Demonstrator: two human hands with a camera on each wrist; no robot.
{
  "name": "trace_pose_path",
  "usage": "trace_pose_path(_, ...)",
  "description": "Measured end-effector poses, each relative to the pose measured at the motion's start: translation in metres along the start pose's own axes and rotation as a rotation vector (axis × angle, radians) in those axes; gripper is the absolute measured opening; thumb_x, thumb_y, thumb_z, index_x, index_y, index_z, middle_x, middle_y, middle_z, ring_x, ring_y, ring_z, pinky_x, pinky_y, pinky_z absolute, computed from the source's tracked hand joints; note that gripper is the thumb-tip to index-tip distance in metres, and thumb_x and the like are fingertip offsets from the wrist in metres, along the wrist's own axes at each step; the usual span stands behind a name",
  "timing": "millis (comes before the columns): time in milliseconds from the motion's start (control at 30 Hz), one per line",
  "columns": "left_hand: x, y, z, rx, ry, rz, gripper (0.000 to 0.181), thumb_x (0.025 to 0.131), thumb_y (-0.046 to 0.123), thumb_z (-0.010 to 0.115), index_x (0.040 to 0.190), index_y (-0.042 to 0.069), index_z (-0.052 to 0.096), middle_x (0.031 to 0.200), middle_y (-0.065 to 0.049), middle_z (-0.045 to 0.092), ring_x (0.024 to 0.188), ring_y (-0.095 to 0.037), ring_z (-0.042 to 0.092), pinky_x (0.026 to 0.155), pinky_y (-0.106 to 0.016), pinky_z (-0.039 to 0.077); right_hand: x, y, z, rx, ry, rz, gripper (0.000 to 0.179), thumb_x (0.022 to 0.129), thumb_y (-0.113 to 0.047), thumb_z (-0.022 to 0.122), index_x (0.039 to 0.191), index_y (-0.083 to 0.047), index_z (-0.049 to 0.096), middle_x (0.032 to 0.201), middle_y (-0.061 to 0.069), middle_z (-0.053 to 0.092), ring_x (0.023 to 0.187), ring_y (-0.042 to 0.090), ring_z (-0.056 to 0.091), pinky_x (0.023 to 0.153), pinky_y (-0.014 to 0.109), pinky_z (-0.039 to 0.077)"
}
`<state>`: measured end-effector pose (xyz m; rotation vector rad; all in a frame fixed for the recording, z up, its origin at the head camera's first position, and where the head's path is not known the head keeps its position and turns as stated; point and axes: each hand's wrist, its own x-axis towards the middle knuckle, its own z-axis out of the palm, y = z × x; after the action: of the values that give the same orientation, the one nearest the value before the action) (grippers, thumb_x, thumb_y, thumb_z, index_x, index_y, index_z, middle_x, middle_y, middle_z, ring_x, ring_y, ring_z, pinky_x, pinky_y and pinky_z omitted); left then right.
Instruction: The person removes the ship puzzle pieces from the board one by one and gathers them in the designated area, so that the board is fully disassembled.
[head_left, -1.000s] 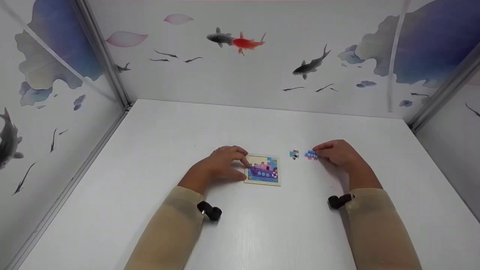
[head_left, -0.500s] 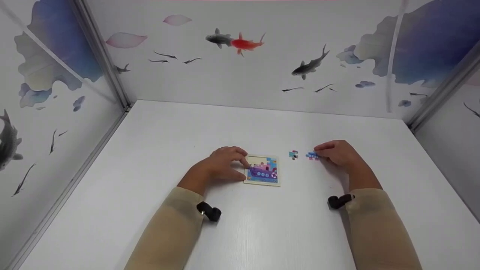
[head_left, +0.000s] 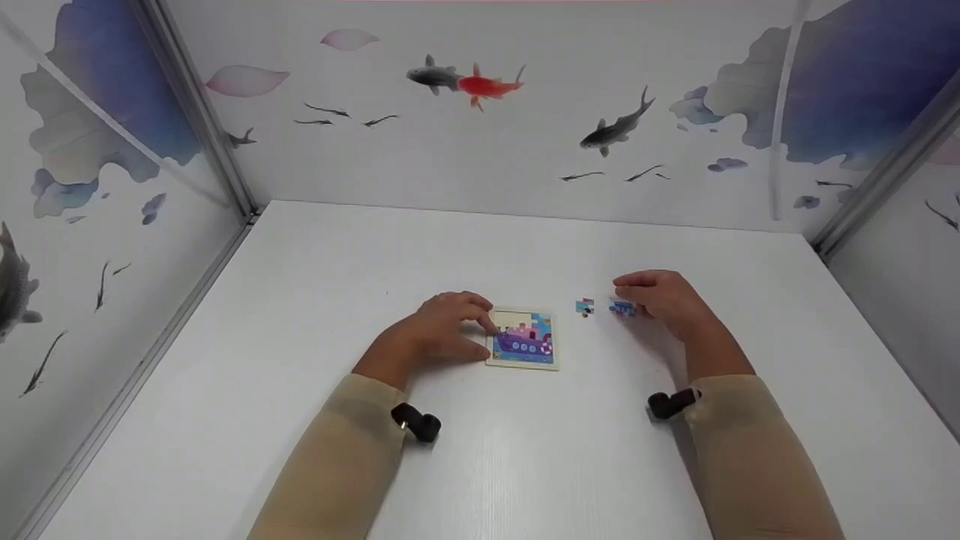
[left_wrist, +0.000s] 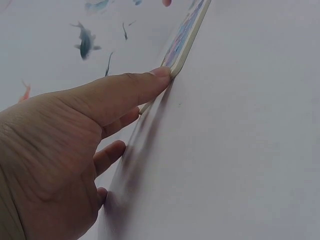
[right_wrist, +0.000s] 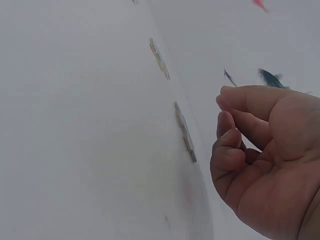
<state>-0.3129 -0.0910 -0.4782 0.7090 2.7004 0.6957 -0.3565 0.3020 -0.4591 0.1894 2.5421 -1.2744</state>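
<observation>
A small square jigsaw puzzle (head_left: 523,346) in a pale wooden frame lies flat on the table, showing a purple ship, with bare backing at its upper left. My left hand (head_left: 446,330) holds the left side of the frame, thumb at the lower corner and fingers farther up; the left wrist view shows the thumb (left_wrist: 160,72) on the corner. Right of the frame lie two loose jigsaw pieces, a light blue one (head_left: 584,307) and a blue-purple one (head_left: 621,307). Beside the blue-purple piece hovers my right hand (head_left: 664,300), nothing between thumb and forefinger, other fingers bent.
The white table (head_left: 480,457) meets a white back wall (head_left: 480,165) printed with fish and leaves. Side walls with metal corner posts (head_left: 202,112) stand left and right. Each wrist carries a small black camera (head_left: 416,424).
My right hand has let go of the blue-purple jigsaw piece and shifted slightly up and left over it. My left hand stays at the frame.
</observation>
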Motion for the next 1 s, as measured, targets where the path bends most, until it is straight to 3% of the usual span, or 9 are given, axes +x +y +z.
trace_pose_path(233, 0.001, -0.001, 0.001, 0.0, 0.003, -0.01, 0.029, 0.091, 0.041, 0.081, 0.12, 0.039, 0.078, 0.162, 0.01, 0.051, 0.162, -0.031, 0.031, 0.135, -0.057, 0.017, -0.01, -0.03, 0.028, -0.006, -0.057, -0.011, 0.037, 0.102, -0.04, 0.073, 0.134, -0.023, 0.073, 0.124, 0.008, 0.069, 0.093, 0.023, 0.056, 0.085, 0.035, 0.048)
trace_pose_path(600, 0.001, -0.002, 0.001, -0.021, 0.009, 0.016, 0.027, 0.091, 0.039, 0.081, 0.117, 0.036, 0.078, 0.161, 0.009, 0.052, 0.161, -0.031, 0.032, 0.135, -0.057, 0.017, -0.021, -0.043, 0.055, 0.002, -0.165, -0.108, 0.039, 0.102, -0.034, 0.074, 0.137, -0.017, 0.072, 0.134, 0.007, 0.072, 0.116, 0.026, 0.066, 0.097, 0.031, 0.058)
trace_pose_path(833, 0.002, -0.001, 0.001, -0.028, 0.0, -0.017, 0.026, 0.09, 0.041, 0.081, 0.116, 0.04, 0.077, 0.161, 0.011, 0.051, 0.162, -0.031, 0.03, 0.136, -0.059, 0.015, -0.023, -0.053, 0.072, -0.073, -0.18, -0.14, 0.035, 0.099, -0.031, 0.077, 0.132, -0.02, 0.076, 0.131, 0.005, 0.073, 0.109, 0.025, 0.069, 0.093, 0.032, 0.06)
trace_pose_path(1000, 0.002, -0.001, 0.0, -0.029, 0.003, -0.021, 0.026, 0.09, 0.042, 0.082, 0.116, 0.041, 0.077, 0.162, 0.011, 0.051, 0.162, -0.03, 0.031, 0.135, -0.059, 0.017, -0.025, -0.058, 0.082, -0.135, -0.221, -0.14, 0.033, 0.097, -0.03, 0.08, 0.129, -0.025, 0.078, 0.133, 0.004, 0.072, 0.116, 0.025, 0.068, 0.094, 0.033, 0.061)
